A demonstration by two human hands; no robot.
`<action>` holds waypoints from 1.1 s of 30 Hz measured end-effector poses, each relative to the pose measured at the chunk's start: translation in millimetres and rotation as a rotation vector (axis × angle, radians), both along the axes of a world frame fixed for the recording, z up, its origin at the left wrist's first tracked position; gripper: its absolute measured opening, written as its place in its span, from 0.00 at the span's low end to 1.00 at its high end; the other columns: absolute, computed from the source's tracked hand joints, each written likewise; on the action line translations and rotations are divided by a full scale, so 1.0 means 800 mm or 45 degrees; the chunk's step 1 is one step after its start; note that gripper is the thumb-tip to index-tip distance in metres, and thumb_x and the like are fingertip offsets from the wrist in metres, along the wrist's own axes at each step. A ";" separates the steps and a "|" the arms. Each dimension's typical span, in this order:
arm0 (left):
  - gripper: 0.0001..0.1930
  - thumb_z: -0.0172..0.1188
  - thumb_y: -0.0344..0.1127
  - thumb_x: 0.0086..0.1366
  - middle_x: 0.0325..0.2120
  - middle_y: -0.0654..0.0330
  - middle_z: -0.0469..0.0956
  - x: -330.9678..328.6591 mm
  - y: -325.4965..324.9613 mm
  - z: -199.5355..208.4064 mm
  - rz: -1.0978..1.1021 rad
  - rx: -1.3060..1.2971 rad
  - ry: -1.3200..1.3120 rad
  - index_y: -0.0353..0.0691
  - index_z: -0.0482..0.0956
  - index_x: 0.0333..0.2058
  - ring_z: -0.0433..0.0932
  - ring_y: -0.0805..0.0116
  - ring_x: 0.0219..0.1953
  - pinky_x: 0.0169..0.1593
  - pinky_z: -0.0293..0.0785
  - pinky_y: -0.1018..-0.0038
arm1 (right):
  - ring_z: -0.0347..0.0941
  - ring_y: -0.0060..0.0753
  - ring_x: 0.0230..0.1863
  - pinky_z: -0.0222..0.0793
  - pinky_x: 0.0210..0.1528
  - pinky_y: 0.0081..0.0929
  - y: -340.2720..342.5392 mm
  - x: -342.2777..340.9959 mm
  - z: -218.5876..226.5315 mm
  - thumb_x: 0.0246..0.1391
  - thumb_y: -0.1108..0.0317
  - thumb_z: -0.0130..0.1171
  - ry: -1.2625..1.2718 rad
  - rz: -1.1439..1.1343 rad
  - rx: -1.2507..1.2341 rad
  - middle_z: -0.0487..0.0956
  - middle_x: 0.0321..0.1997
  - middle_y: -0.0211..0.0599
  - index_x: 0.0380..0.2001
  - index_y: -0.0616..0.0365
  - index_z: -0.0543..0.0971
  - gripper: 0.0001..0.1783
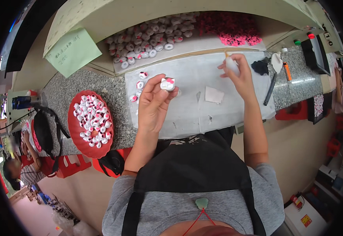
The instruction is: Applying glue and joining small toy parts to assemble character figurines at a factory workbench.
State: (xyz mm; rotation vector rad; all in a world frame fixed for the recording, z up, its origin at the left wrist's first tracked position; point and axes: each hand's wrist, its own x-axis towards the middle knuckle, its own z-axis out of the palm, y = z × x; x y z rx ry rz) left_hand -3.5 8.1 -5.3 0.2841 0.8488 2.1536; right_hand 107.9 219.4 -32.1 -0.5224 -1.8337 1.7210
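Between the thumb and fingers of my left hand [152, 108] is a small white cat-head figure [166, 84] with a pink bow, held above the white work sheet [187, 114]. My right hand [242, 78] is closed round a small white squeeze bottle [232, 66] with an orange-yellow tip pointing away from me. A few white and pink ring-shaped pieces [140, 85] lie on the sheet just left of my left hand. Below and between both hands rests a pale square pad [214, 95].
A scalloped red bowl [72, 128] full of white and pink pieces stands at left. Under the shelf lie heaped white pieces [151, 37] and bright pink parts [240, 38]. A dark pen-like tool [271, 89], black cloth [260, 67] and orange cutter [287, 71] lie at right.
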 end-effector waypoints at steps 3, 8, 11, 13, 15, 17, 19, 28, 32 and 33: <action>0.17 0.51 0.24 0.51 0.35 0.59 0.70 0.002 0.002 0.005 0.032 -0.032 0.075 0.35 0.63 0.41 0.70 0.69 0.36 0.43 0.67 0.73 | 0.69 0.28 0.30 0.66 0.24 0.23 0.057 -0.028 -0.031 0.39 0.76 0.50 -0.266 -0.216 0.426 0.69 0.27 0.35 0.31 0.59 0.67 0.11; 0.17 0.52 0.24 0.50 0.35 0.58 0.70 0.002 0.002 0.004 0.132 -0.091 0.158 0.35 0.64 0.40 0.70 0.69 0.37 0.43 0.67 0.72 | 0.70 0.38 0.26 0.65 0.26 0.30 0.074 -0.101 -0.041 0.36 0.73 0.54 -0.183 -0.379 1.192 0.72 0.24 0.39 0.29 0.57 0.72 0.10; 0.17 0.53 0.24 0.49 0.35 0.57 0.69 -0.002 0.001 0.005 0.171 -0.110 0.195 0.35 0.64 0.40 0.70 0.69 0.37 0.43 0.67 0.72 | 0.69 0.45 0.27 0.65 0.30 0.35 0.065 -0.126 -0.038 0.33 0.71 0.55 -0.762 -0.197 1.312 0.73 0.22 0.44 0.32 0.52 0.74 0.16; 0.17 0.53 0.24 0.49 0.35 0.57 0.69 -0.006 -0.003 0.004 0.201 -0.114 0.193 0.34 0.64 0.40 0.69 0.69 0.37 0.43 0.67 0.72 | 0.69 0.45 0.28 0.65 0.31 0.34 0.067 -0.126 -0.034 0.32 0.71 0.55 -0.743 -0.098 1.379 0.73 0.23 0.44 0.32 0.52 0.74 0.16; 0.17 0.53 0.24 0.49 0.35 0.56 0.69 -0.009 -0.007 0.004 0.236 -0.085 0.175 0.34 0.64 0.40 0.69 0.69 0.38 0.43 0.67 0.71 | 0.68 0.43 0.31 0.65 0.33 0.32 0.069 -0.116 -0.035 0.30 0.72 0.55 -0.639 0.041 1.464 0.73 0.30 0.39 0.30 0.53 0.74 0.16; 0.17 0.53 0.24 0.49 0.35 0.57 0.68 -0.014 -0.007 0.001 0.267 -0.075 0.192 0.34 0.64 0.40 0.69 0.70 0.38 0.42 0.67 0.71 | 0.68 0.41 0.33 0.65 0.34 0.30 0.055 -0.096 -0.020 0.30 0.75 0.55 -0.518 0.116 1.407 0.71 0.34 0.36 0.28 0.55 0.73 0.14; 0.16 0.52 0.23 0.50 0.35 0.57 0.67 -0.014 -0.005 0.000 0.264 -0.057 0.205 0.33 0.63 0.40 0.69 0.70 0.37 0.42 0.67 0.71 | 0.68 0.39 0.33 0.65 0.33 0.29 0.052 -0.081 -0.020 0.29 0.76 0.55 -0.475 0.187 1.386 0.70 0.35 0.35 0.27 0.56 0.73 0.14; 0.16 0.51 0.20 0.49 0.36 0.57 0.67 -0.011 0.000 0.002 0.253 -0.121 0.279 0.31 0.63 0.40 0.70 0.71 0.35 0.41 0.69 0.73 | 0.69 0.27 0.24 0.63 0.25 0.19 0.006 -0.064 -0.018 0.35 0.78 0.55 -0.135 0.014 1.019 0.72 0.23 0.34 0.24 0.62 0.71 0.07; 0.17 0.51 0.18 0.48 0.35 0.56 0.68 -0.008 0.004 -0.003 0.268 -0.175 0.414 0.31 0.64 0.39 0.70 0.72 0.35 0.40 0.68 0.77 | 0.65 0.21 0.18 0.58 0.16 0.14 -0.063 -0.038 0.030 0.38 0.80 0.52 -0.009 0.030 -0.129 0.72 0.22 0.40 0.19 0.66 0.69 0.03; 0.17 0.51 0.18 0.48 0.35 0.56 0.68 -0.006 0.005 -0.003 0.260 -0.176 0.410 0.31 0.64 0.39 0.70 0.72 0.35 0.40 0.68 0.77 | 0.64 0.21 0.16 0.57 0.14 0.14 -0.077 -0.033 0.039 0.37 0.81 0.52 0.076 0.060 -0.274 0.72 0.22 0.42 0.19 0.66 0.68 0.03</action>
